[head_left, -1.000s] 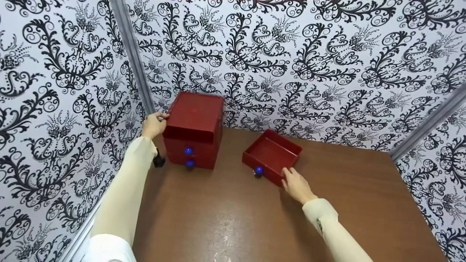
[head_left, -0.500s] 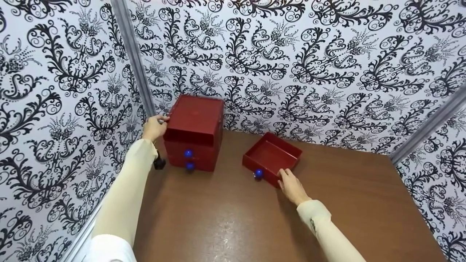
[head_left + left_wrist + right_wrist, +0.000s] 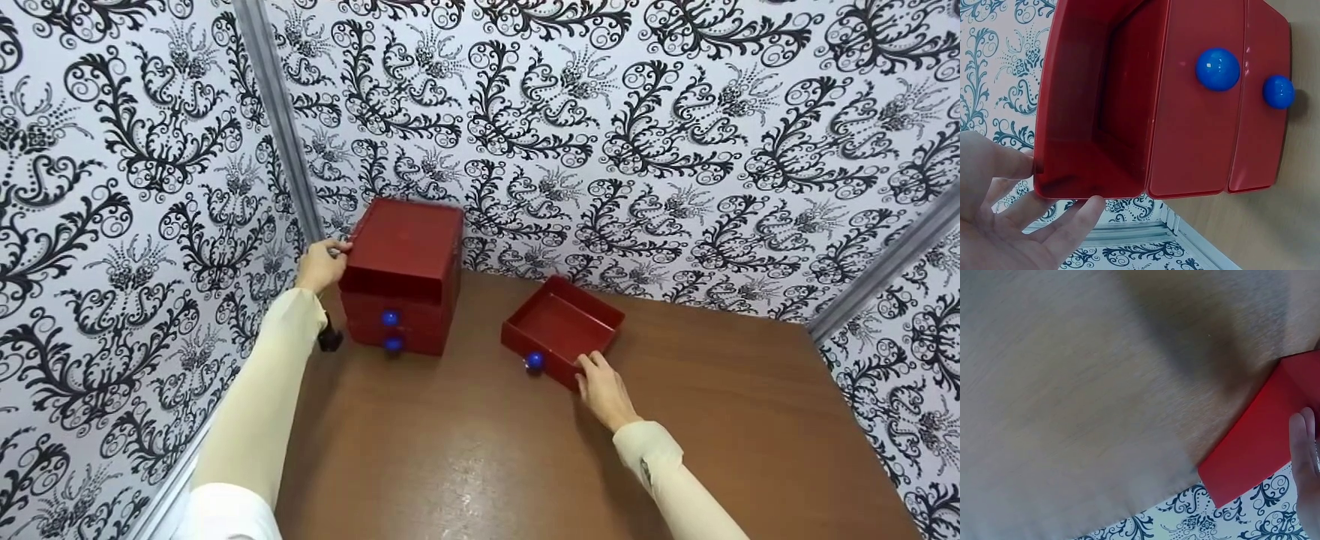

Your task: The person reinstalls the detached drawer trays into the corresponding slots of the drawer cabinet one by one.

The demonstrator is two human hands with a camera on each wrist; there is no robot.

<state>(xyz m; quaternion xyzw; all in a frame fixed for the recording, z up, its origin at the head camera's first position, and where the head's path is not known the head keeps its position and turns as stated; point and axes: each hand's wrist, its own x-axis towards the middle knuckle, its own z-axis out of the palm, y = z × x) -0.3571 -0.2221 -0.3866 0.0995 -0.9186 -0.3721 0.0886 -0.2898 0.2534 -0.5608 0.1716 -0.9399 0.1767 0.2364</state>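
Note:
A red drawer cabinet [image 3: 409,240] stands at the back left, its top slot open and two drawers with blue knobs below. My left hand [image 3: 322,266] rests against its upper left edge. In the left wrist view, the thumb of the left hand [image 3: 1010,219] touches the top edge, and the fingers lie loosely along the side. To the right, a loose, bare red drawer [image 3: 559,326] sits turned at an angle. My right hand [image 3: 604,394] pinches its near right corner, fingers over the rim and thumb outside. The right wrist view catches only part of the drawer [image 3: 1252,444].
Patterned wall panels [image 3: 555,112] rise behind and left of the brown table [image 3: 450,442]. A grey corner post [image 3: 281,112] runs up behind the cabinet. The loose drawer's blue knob [image 3: 535,361] faces front left. A gap of table lies between cabinet and drawer.
My right hand has shifted slightly left on the drawer's corner, with its thumb now lower on the outer wall. The left hand stays at the cabinet. The head view has tilted up a little.

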